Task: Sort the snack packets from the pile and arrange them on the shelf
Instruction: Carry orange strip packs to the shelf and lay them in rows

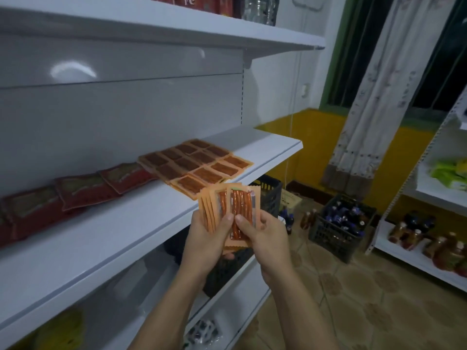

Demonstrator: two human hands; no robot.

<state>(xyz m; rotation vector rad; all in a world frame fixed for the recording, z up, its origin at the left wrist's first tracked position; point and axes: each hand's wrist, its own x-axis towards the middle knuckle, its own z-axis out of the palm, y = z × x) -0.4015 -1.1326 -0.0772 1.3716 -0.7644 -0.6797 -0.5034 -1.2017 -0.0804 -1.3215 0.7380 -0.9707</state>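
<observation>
White shelf (113, 236) carrying red packets (83, 190) at left and rows of orange packets (199, 165) at right. Just before its near edge, left hand (207, 238) and right hand (267, 238) grip a fanned stack of snack packets (240, 205), thumbs pressing its face. Right: tiled floor (379, 299), bottle crate (328, 236), yellow wall (313, 147).

Dim, bluish indoor light, glare on the shelf's back panel (73, 70), soft blur, wide-angle bending.

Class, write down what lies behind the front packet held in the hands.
More orange packets, fanned out in the left hand; the right hand pinches the front packet. Their count and most of their contents are covered.
</observation>
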